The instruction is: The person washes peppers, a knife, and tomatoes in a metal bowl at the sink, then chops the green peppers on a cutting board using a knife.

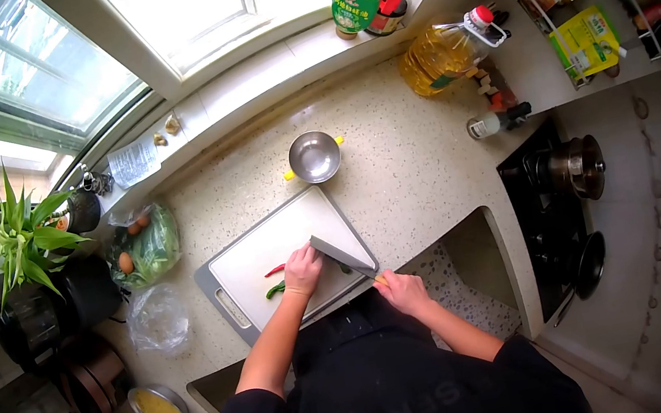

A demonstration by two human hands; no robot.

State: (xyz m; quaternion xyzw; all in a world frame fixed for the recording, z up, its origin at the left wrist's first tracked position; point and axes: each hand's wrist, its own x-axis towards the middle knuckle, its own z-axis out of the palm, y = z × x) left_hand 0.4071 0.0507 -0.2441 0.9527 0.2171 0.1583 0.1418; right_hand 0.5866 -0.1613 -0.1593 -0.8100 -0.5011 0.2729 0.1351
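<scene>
A white cutting board (pixel 248 258) with a grey edge lies on the speckled counter. My right hand (pixel 403 292) is closed round the light handle of a knife (pixel 340 254), whose broad blade slants up and left over the board. My left hand (pixel 303 269) presses on the board beside the blade tip, fingers together; what lies beneath them is hidden. Left of that hand are a red chili (pixel 275 271) and a green chili (pixel 275 289). A bit of green (pixel 345 268) shows by the blade. Beyond the board stands a steel bowl (pixel 315 157) with yellow handles.
A bag of greens and eggs (pixel 143 246) and a crumpled clear bag (pixel 158 318) lie left. An oil bottle (pixel 439 59) and a small bottle (pixel 491 125) stand back right. A stove (pixel 537 174) with a pot (pixel 577 170) is at right.
</scene>
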